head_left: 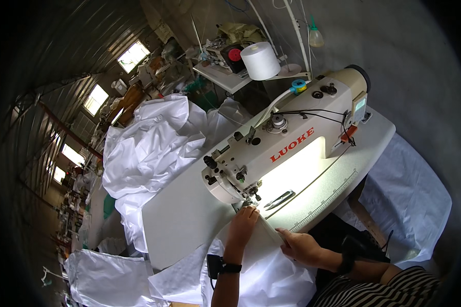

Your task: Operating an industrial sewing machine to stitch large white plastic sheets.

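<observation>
A white sewing machine (292, 130) stands on a pale table, its lamp lighting the bed under the arm. White fabric (271, 271) runs from the needle area down over the front edge. Beside the presser foot (249, 200), my left hand (243, 225) has its fingers bunched on the fabric; the fingertips are partly hidden. My right hand (301, 247) pinches the edge of the same fabric at the table's front, thumb on top. On the bed to the right of the needle lie small thread snips (279, 199), touched by neither hand.
A large heap of white fabric (153, 138) lies behind the table on the left. More white cloth (107, 276) is at lower left and at right. A thread cone (260, 60) stands behind the machine. A ruler strip (325, 198) follows the table's front edge.
</observation>
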A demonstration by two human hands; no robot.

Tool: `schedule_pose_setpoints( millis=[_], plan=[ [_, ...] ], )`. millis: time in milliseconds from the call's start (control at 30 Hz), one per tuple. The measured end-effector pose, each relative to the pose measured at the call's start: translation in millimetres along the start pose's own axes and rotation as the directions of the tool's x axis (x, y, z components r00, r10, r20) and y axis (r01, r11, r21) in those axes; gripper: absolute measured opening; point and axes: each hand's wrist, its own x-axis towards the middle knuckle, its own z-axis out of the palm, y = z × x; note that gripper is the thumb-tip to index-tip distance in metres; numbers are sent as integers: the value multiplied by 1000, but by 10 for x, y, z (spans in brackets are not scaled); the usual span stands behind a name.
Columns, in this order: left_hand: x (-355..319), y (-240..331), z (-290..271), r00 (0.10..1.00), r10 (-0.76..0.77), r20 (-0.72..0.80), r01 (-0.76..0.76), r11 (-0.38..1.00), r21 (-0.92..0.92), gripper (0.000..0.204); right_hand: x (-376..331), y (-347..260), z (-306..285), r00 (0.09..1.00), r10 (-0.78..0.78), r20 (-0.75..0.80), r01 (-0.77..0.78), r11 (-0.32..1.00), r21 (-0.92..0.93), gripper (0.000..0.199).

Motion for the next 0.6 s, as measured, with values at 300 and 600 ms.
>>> schedule_pose_setpoints(
  millis=[300, 600],
  plan=[
    [-340, 77, -3, 973, -231, -9, 231, 973, -6, 18, 130, -199, 193, 972, -149, 180, 230, 750, -620, 56],
    [-265, 397, -94, 959, -282, -31, 279, 957, -75, 59, 224, -147, 166, 970, -185, 161, 244, 786, -568, 60]
  ],
)
